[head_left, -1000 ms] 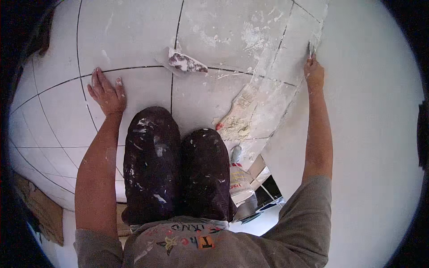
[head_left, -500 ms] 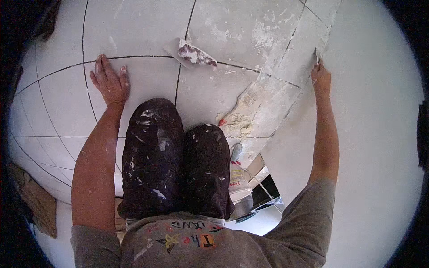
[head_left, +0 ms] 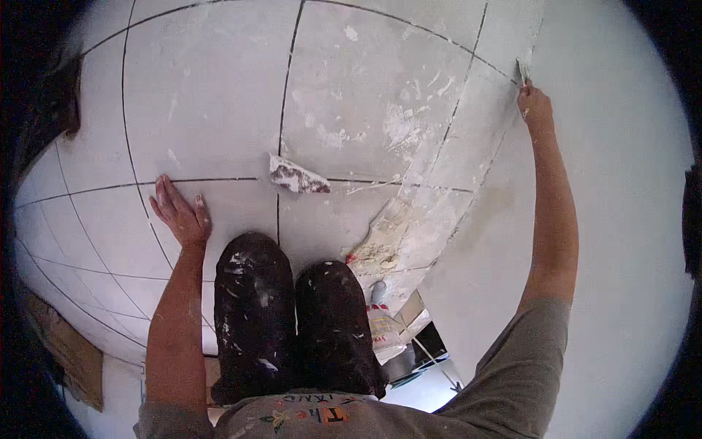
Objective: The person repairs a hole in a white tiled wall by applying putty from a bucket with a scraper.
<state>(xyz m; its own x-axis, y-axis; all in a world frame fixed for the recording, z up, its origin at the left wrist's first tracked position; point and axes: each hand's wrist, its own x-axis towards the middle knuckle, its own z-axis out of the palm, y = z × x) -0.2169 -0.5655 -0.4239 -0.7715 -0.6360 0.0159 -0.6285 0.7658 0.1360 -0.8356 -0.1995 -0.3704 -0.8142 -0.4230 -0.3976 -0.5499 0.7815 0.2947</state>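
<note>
My left hand [head_left: 179, 212] rests flat on the pale floor tiles [head_left: 212, 95] with its fingers apart, holding nothing. Stretched far forward to the right, my right hand [head_left: 536, 106] is closed round a small putty knife [head_left: 522, 71]. Its blade points away from me at the foot of the white wall [head_left: 621, 219], close to where floor and wall meet. Most of the handle is hidden in my fingers. Between my hands, a folded scrap of sandpaper [head_left: 298, 177], dark and dusted white, lies across a tile joint.
A flat piece smeared with crumbly cream filler [head_left: 380, 249] lies right of my knees. Behind it stands a whitish plastic container [head_left: 384, 333]. Brown cardboard [head_left: 66, 347] is at the lower left, and a dark object [head_left: 58, 117] at the far left. White smears mark the tiles.
My right hand and the putty knife have moved a little farther forward along the wall's foot. The view has shifted, so floor things appear lower. My left hand stays flat on the tiles.
</note>
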